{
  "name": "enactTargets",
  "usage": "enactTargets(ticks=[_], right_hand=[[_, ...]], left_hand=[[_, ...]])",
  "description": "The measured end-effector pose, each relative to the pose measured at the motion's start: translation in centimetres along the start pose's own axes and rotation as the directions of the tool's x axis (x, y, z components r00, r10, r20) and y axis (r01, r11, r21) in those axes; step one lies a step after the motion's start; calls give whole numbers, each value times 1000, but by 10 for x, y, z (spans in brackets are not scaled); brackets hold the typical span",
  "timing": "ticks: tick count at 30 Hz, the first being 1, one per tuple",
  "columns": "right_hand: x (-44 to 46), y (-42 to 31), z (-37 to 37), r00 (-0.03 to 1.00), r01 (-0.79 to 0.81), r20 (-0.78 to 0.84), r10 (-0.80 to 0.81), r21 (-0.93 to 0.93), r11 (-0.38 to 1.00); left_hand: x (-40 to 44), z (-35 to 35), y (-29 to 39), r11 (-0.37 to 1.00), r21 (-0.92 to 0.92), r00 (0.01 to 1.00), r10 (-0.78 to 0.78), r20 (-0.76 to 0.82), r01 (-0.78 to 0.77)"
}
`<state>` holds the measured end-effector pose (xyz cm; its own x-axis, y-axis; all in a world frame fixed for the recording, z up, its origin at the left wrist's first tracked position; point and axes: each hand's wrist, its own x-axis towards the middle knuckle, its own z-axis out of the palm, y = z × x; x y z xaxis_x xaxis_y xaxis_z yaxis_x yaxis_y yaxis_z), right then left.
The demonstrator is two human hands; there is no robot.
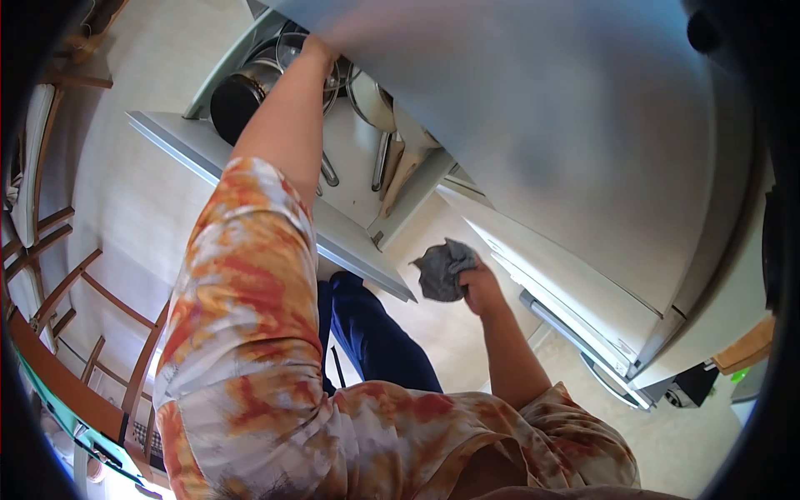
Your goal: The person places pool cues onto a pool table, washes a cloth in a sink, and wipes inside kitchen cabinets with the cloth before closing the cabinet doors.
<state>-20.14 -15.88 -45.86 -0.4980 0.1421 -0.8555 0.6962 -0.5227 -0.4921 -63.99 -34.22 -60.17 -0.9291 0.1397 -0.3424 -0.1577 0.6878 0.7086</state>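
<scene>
My left hand (320,52) reaches down into a pulled-out drawer (342,204), at a glass lid (289,52). Its fingers are hidden, so I cannot tell whether it grips the lid. A dark-bottomed pot (237,104) lies beside my forearm in the drawer. To the right are a pale pan (368,102) with a metal handle and a wooden-looking utensil (403,177). Outside the drawer, on its right, my right hand (477,287) is closed around a crumpled grey cloth (444,271).
A smooth grey countertop (567,125) overhangs the drawer's back. Below it, a cabinet or appliance door with a handle (554,321) stands at right. Wooden chairs (125,308) are on the left. The drawer's front panel (187,150) juts out over the pale floor (150,58).
</scene>
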Motion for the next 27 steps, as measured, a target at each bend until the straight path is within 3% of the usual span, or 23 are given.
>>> enactTargets(ticks=[3,5,8,11,13,15,16,17,18,19,20,21,22,23,24,25,27], right_hand=[[11,-23,18,998,39,50,-36,-60,997],[23,-26,24,1000,-4,-6,3,-241,970],[60,-22,32,999,-34,20,47,-434,900],[102,-17,66,997,-69,-61,37,-695,716],[159,11,65,972,223,155,-177,-848,481],[194,22,88,913,343,278,-297,-920,192],[215,31,95,916,342,279,-288,-919,196],[236,43,99,922,336,301,-243,-935,114],[250,54,104,926,333,322,-199,-942,29],[258,68,107,926,335,323,-196,-941,34],[263,80,110,954,282,286,-93,-958,-53],[270,93,111,972,234,236,5,-961,-146],[297,129,92,950,269,302,-84,-922,-279],[291,133,94,950,269,300,-81,-924,-273],[276,136,98,946,291,305,-106,-948,-126],[267,135,104,943,311,306,-134,-950,20],[267,139,101,921,379,376,-98,-925,18]], left_hand=[[6,-4,-3,932,-356,997,-73,-10,64],[-3,-4,-8,845,-524,994,-107,26,105],[-28,-18,-4,742,-653,988,-137,73,151],[-61,-42,8,733,-654,982,-146,120,189],[-115,-69,14,977,-198,981,-46,186,83],[-160,-95,7,988,0,978,151,145,-153],[-181,-101,-3,975,110,980,185,75,-192],[-199,-103,-15,948,223,973,229,13,-226],[-213,-104,-24,948,228,974,226,17,-224],[-225,-103,-33,924,301,960,270,-80,-235],[-232,-101,-42,897,374,933,318,-172,-236],[-234,-96,-51,895,378,934,316,-167,-236],[-235,-92,-59,864,392,870,429,-242,-317],[-236,-90,-65,822,411,787,532,-311,-394],[-235,-90,-66,817,338,741,571,-354,-468],[-233,-90,-67,815,337,740,574,-351,-472],[-232,-88,-67,835,349,764,538,-355,-426]])
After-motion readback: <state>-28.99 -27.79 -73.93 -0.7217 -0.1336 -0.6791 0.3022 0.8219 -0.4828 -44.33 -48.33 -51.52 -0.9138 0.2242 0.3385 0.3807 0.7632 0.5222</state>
